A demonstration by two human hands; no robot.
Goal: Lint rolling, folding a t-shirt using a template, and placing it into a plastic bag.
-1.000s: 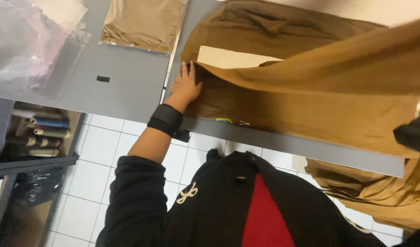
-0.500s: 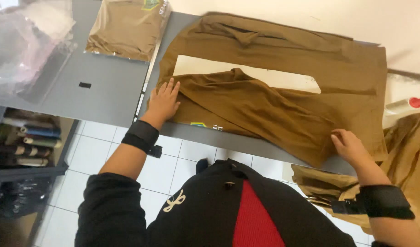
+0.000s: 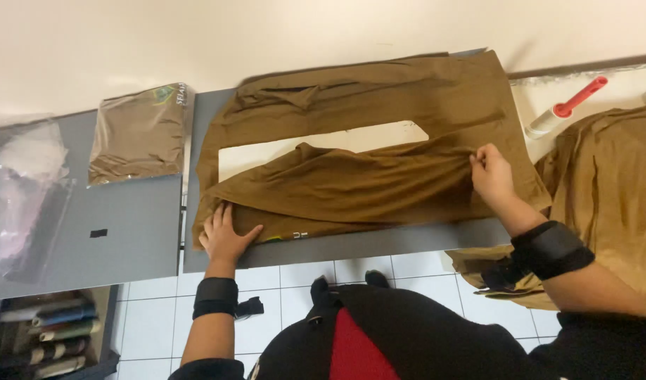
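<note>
wrinkled brown garment (image 3: 351, 186), left hand (image 3: 224, 239) pressing flat, fingers spread, right hand (image 3: 491, 176) pinching its fold.

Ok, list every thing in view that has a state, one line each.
brown garment: spread on the table, lower part folded up over a pale board
pale board: lying flat, partly covered
left hand: flat on the garment's corner
right hand: pinching the folded edge
bagged garment: flat, sealed
lint roller: lying down
</note>
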